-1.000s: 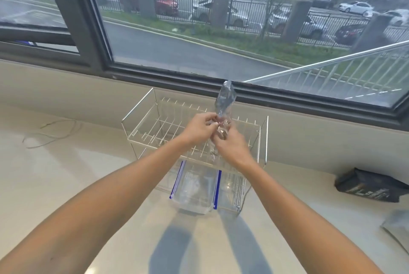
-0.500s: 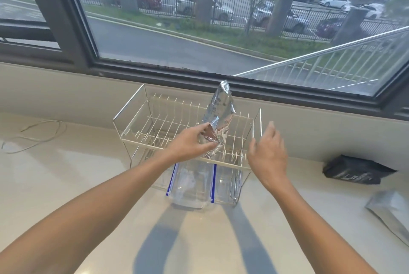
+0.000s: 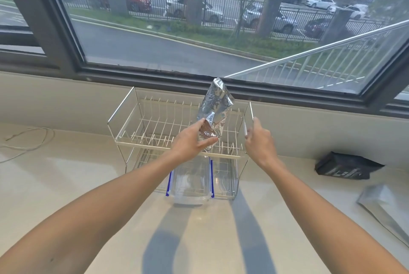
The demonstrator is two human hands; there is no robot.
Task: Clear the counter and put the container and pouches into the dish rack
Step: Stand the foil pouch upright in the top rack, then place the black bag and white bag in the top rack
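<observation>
Centrally, in the head view, a crumpled silver pouch (image 3: 214,112) is held upright by the left hand (image 3: 191,142), whose thumb and fingers are closed around its lower end; the pouch stands over the upper tier of the dish rack (image 3: 155,123), toward that tier's right side. The right hand (image 3: 260,141) is seen just to the right of the pouch, apart from it, with its fingers loosely curled at the rack's upright right end frame. Whether that frame is actually gripped cannot be told, and nothing else is held by this hand. Below and between the two hands, a clear container (image 3: 190,182) with blue side clips is lodged in the rack's lower tier, its near end projecting toward the viewer. Well to the right of the right hand, a black pouch (image 3: 347,166) is laid on the pale counter (image 3: 210,236), and nearer the viewer on the same side a flat silver pouch (image 3: 385,207) is cut off by the frame edge. Far to the left of the left hand, a thin white cable (image 3: 28,141) is looped on the counter. Behind the rack, a window (image 3: 168,30) is shown.
</observation>
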